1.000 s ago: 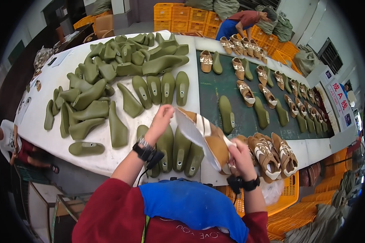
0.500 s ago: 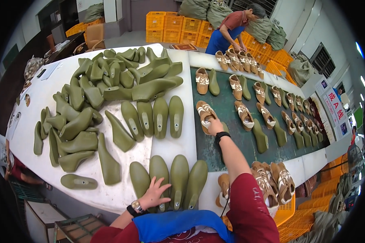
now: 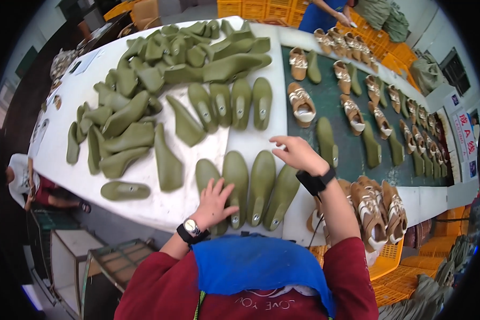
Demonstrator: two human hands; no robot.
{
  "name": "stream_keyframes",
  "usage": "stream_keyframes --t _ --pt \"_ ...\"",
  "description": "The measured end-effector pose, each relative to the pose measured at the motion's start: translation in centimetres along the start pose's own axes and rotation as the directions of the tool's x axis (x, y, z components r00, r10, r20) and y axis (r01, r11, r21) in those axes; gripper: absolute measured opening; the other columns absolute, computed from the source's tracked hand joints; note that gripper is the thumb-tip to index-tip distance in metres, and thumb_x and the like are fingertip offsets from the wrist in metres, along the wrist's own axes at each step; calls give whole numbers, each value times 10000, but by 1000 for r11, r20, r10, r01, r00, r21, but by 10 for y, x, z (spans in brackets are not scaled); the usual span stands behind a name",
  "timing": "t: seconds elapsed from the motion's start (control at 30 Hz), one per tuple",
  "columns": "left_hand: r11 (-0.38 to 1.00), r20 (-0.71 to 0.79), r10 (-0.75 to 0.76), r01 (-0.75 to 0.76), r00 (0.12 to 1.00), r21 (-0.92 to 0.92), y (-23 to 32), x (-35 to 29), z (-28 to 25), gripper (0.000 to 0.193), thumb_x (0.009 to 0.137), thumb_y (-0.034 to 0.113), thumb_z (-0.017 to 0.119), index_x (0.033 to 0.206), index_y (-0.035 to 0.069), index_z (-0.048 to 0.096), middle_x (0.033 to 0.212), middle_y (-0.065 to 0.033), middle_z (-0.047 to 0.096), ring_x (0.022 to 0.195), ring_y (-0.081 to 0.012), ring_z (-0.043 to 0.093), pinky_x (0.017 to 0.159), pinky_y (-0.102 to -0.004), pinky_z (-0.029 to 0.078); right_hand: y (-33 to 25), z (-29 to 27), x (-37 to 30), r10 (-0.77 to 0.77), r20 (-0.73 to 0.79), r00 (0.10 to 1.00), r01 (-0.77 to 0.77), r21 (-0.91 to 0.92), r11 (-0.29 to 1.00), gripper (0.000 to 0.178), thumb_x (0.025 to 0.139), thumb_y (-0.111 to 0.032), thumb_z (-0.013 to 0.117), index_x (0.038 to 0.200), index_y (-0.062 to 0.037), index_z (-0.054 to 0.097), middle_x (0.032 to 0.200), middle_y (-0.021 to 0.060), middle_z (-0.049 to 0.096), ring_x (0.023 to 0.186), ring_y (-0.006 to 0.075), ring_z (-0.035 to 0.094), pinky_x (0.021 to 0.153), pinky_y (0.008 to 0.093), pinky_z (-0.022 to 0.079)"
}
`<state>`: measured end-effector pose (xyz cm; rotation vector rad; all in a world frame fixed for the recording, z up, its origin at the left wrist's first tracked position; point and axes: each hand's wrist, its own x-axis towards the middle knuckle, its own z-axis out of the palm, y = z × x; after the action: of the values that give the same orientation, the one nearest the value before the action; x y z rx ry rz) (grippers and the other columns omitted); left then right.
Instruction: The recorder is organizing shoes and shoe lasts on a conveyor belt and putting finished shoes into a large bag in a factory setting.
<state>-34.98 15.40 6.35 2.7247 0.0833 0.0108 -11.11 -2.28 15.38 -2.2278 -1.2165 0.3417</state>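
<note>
My left hand (image 3: 214, 202) rests with spread fingers on the nearest row of olive-green shoe lasts, touching the leftmost last (image 3: 207, 173) and the last beside it (image 3: 236, 184). Two more lasts (image 3: 262, 184) lie to its right. My right hand (image 3: 303, 154) hovers just beyond this row, its fingers loosely bent, thumb and forefinger slightly apart, with nothing between them. Right of that hand, on the green conveyor belt (image 3: 306, 141), are a brown-and-white sneaker (image 3: 302, 104) and a single last (image 3: 327, 141).
A second row of lasts (image 3: 241, 104) and a large heap of lasts (image 3: 128, 120) cover the white table (image 3: 170, 210). Sneakers (image 3: 369, 210) cluster at my right above an orange crate (image 3: 386, 261). Across the belt, a person in a blue apron (image 3: 320, 16) stands near more sneakers (image 3: 349, 44).
My right hand has let go of the sneaker on the belt and drawn back leftward over the table. My left hand stays on the lasts. The view has tilted down.
</note>
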Motion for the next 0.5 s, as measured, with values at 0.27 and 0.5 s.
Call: stream_keyframes --t 0.27,0.5 --pt "775 188 -314 365 931 -516 -46 -48 21 906 766 438 666 1375 -43 197 1347 -353 258 1294 -432 256 1072 -373 250 -56 52 -124 200 110 974 -193 -68 979 491 774 -264 650 1202 -65 514 1140 229 543 988 379 555 823 416 465" --pt "796 311 -303 418 901 -437 -28 -24 24 975 741 449 677 1414 4 129 1368 -435 56 1341 -469 55 1102 -403 154 -15 139 -134 452 -94 887 -458 -53 888 788 704 -500 691 1303 -61 429 1358 301 298 1208 538 281 1015 540 279"
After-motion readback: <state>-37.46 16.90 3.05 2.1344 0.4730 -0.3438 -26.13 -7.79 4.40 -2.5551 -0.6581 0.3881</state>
